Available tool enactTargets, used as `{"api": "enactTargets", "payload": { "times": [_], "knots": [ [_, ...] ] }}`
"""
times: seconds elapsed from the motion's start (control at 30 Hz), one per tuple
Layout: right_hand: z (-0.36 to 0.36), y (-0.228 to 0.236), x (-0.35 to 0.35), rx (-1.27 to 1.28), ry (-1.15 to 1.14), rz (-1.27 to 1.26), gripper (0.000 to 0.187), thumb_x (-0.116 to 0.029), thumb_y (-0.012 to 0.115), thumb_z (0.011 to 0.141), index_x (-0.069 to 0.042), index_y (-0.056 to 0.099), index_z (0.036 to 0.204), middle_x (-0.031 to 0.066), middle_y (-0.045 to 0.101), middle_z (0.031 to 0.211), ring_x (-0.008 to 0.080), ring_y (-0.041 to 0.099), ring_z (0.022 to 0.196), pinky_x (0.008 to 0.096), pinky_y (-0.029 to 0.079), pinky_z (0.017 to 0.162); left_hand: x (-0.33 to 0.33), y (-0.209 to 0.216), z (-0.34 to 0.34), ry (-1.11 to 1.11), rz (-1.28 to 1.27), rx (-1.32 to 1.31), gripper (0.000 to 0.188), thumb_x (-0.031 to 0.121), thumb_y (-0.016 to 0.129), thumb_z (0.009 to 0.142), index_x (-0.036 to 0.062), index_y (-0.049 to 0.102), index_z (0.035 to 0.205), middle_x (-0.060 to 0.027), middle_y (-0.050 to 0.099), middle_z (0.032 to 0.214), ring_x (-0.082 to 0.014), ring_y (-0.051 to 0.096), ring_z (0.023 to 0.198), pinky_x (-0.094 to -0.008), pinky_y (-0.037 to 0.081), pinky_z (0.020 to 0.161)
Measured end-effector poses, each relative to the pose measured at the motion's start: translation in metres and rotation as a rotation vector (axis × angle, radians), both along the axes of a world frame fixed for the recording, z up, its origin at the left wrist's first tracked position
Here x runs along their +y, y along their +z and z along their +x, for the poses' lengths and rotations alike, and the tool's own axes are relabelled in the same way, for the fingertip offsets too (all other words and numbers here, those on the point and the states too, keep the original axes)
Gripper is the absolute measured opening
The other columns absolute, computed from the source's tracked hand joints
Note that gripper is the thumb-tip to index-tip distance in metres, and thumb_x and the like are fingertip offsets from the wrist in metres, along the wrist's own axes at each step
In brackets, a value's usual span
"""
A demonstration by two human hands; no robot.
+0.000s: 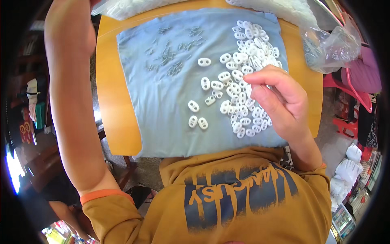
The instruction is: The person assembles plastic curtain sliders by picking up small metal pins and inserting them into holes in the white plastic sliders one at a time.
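White and apparently plastic, the 2-holed oval pieces are spread over a blue-grey cloth toward the right edge of the surface, massed from near the far right corner down toward the near edge, with a few set apart nearer the middle. Slim grey pieces, perhaps metal springs, are strewn toward the far left corner. The right hand is held over the white heap, its thumb and forefinger brought close together; whether a piece is pinched between them cannot be told. The left hand is stretched out by the far left corner and cut off by the frame, so its state cannot be told either. The white pieces can be judged light, stiff, rather slippery and not easily broken; they are best gripped across their rounded sides, with the 2 holes left uncovered. The grey ones are probably springy and easily tangled, best lifted 1 at a time.
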State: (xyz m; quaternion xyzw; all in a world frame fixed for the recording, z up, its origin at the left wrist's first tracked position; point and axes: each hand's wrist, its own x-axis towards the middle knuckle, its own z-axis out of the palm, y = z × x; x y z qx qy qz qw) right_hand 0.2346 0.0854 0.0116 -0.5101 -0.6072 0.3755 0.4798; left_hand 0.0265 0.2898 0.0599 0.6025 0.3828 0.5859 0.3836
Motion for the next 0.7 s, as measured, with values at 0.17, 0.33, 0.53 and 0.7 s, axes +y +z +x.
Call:
{"api": "enactTargets", "payload": {
  "times": [0.17, 0.33, 0.53, 0.7],
  "knots": [
    [0.02, -0.005, 0.013, 0.023, 0.016, -0.07, 0.014, -0.001, 0.056, 0.085, 0.002, 0.062, 0.098, 0.0072, 0.059, 0.08, 0.0142, 0.054, 0.07, 0.0243, 0.043, 0.065, -0.045, -0.049, -0.008, -0.242, -0.018, 0.421, 0.015, 0.0, 0.058, 0.082, -0.0015, 0.062, 0.096, -0.006, 0.062, 0.089, -0.0102, 0.053, 0.07, -0.0218, 0.043, 0.065],
    [0.023, -0.008, 0.03, -0.006, 0.144, -0.095, 0.016, -0.001, 0.055, 0.085, 0.002, 0.06, 0.1, 0.0073, 0.055, 0.078, 0.0155, 0.05, 0.07, 0.0261, 0.039, 0.066, -0.082, -0.07, -0.01, -0.249, 0.324, 0.856, 0.024, -0.008, 0.065, 0.07, 0.0035, 0.065, 0.091, -0.009, 0.062, 0.087, -0.0217, 0.056, 0.073, -0.0288, 0.045, 0.064],
    [0.026, -0.019, 0.044, -0.016, 0.129, 0.051, 0.016, 0.002, 0.06, 0.079, 0.0, 0.061, 0.095, 0.008, 0.057, 0.071, 0.021, 0.052, 0.059, 0.0296, 0.04, 0.053, -0.072, -0.072, 0.01, -0.224, 0.284, 0.933, 0.024, -0.004, 0.07, 0.066, 0.0057, 0.065, 0.087, -0.007, 0.06, 0.085, -0.0232, 0.056, 0.075, -0.0333, 0.042, 0.066],
    [0.029, -0.025, 0.043, 0.011, 0.122, 0.039, 0.019, 0.002, 0.06, 0.078, 0.0, 0.062, 0.097, 0.008, 0.059, 0.073, 0.0221, 0.053, 0.062, 0.0309, 0.041, 0.056, -0.064, -0.083, 0.023, -0.231, 0.33, 1.045, 0.02, 0.001, 0.07, 0.066, 0.0063, 0.064, 0.084, -0.0051, 0.059, 0.083, -0.0231, 0.055, 0.075, -0.0345, 0.04, 0.069]
  ]
}}
